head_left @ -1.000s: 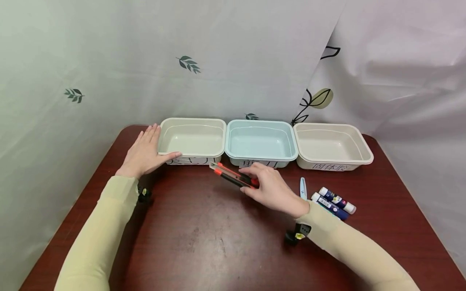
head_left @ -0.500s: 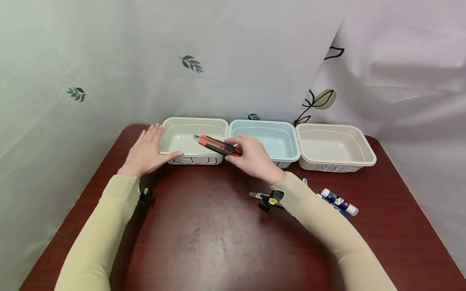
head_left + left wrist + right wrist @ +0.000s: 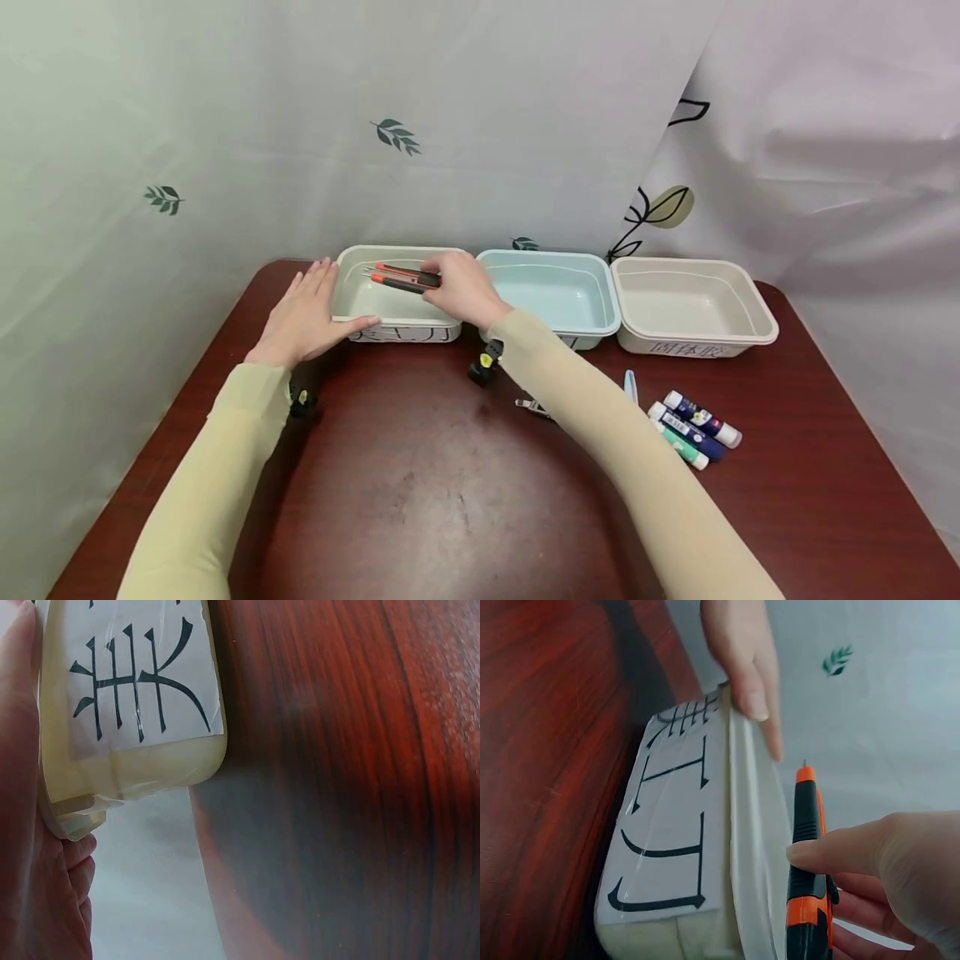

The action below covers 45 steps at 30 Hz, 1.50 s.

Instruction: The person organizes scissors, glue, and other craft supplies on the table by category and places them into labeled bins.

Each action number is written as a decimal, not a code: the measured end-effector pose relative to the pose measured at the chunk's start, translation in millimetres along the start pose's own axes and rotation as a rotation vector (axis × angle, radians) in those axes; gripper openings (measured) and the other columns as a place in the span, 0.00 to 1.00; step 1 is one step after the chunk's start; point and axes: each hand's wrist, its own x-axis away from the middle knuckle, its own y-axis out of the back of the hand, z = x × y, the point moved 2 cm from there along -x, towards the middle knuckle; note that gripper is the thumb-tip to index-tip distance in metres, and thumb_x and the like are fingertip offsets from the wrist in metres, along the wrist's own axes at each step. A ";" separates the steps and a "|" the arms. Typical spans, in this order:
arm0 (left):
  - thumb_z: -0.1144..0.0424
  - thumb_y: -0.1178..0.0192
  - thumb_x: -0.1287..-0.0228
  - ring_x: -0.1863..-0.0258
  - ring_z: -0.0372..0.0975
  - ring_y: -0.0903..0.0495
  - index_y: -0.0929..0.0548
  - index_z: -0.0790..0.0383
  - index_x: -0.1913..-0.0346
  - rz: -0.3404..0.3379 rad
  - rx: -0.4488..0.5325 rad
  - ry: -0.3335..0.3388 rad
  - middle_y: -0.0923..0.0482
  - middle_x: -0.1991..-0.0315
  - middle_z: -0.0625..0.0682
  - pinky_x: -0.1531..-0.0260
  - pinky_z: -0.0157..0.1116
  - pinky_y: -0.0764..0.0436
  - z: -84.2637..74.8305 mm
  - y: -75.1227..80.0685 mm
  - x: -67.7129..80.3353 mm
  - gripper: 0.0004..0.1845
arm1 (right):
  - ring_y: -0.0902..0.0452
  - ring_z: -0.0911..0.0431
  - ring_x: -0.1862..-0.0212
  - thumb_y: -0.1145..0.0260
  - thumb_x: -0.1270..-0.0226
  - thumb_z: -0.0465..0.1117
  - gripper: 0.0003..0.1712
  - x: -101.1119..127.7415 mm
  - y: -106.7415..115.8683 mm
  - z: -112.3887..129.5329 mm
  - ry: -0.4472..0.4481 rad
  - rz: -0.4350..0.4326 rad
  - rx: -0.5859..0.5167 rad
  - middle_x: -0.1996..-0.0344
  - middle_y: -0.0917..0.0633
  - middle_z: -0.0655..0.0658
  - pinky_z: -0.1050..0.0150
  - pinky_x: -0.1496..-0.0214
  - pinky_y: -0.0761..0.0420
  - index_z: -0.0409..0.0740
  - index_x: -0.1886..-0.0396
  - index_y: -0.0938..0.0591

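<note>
My right hand [image 3: 467, 287] pinches a black and orange-red utility knife [image 3: 405, 279] above the left cream bin [image 3: 405, 323]. In the right wrist view the thumb presses on the side of the knife [image 3: 805, 817], its narrow tip pointing away from the hand. At the bin's left end rests my left hand [image 3: 300, 317], fingers straight along the side and thumb laid over the front rim. A white paper label with black characters covers the front of the bin [image 3: 150, 769]. The palm side of the right hand is hidden in the head view.
A light blue bin [image 3: 551, 329] and a beige bin [image 3: 697, 340] stand to the right in the same row. Several glue sticks [image 3: 690, 429] and a light blue slim item [image 3: 630, 385] lie on the dark red table [image 3: 420, 517]. A metal-tipped tool [image 3: 531, 407] is partly under the right sleeve.
My right hand has carried the utility knife left and away from me, from in front of the blue bin to over the left cream bin. The left hand stays on the bin.
</note>
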 end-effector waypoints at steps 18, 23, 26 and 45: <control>0.23 0.46 0.39 0.21 0.57 0.57 0.53 0.76 0.21 -0.007 -0.021 -0.019 0.55 0.21 0.70 0.23 0.50 0.62 -1.3 0.0 -5.3 0.65 | 0.20 0.52 0.40 0.26 0.35 0.51 0.33 -25.9 -6.0 7.9 -0.093 0.014 0.019 0.41 0.16 0.45 0.61 0.38 0.23 0.44 0.33 0.19; 0.23 0.46 0.39 0.21 0.56 0.58 0.53 0.75 0.21 0.001 -0.015 -0.014 0.55 0.21 0.70 0.23 0.50 0.62 -1.2 -0.2 -5.0 0.65 | 0.24 0.50 0.35 0.25 0.34 0.51 0.33 -19.1 11.1 10.0 -0.071 -0.013 -0.050 0.38 0.18 0.46 0.61 0.34 0.26 0.43 0.33 0.20; 0.23 0.46 0.40 0.21 0.57 0.58 0.53 0.75 0.21 0.000 -0.011 -0.011 0.55 0.21 0.70 0.23 0.50 0.62 -0.4 -0.4 -4.6 0.65 | 0.26 0.50 0.34 0.25 0.35 0.51 0.33 -13.3 23.9 9.2 -0.065 -0.051 -0.101 0.38 0.18 0.46 0.61 0.32 0.28 0.42 0.33 0.20; 0.24 0.45 0.40 0.21 0.56 0.58 0.53 0.74 0.21 -0.003 0.007 0.001 0.56 0.21 0.69 0.23 0.49 0.63 1.7 -1.9 -3.1 0.65 | 0.27 0.56 0.34 0.24 0.37 0.54 0.35 54.9 59.9 -14.1 -0.032 -0.113 -0.240 0.39 0.17 0.50 0.62 0.32 0.31 0.45 0.33 0.19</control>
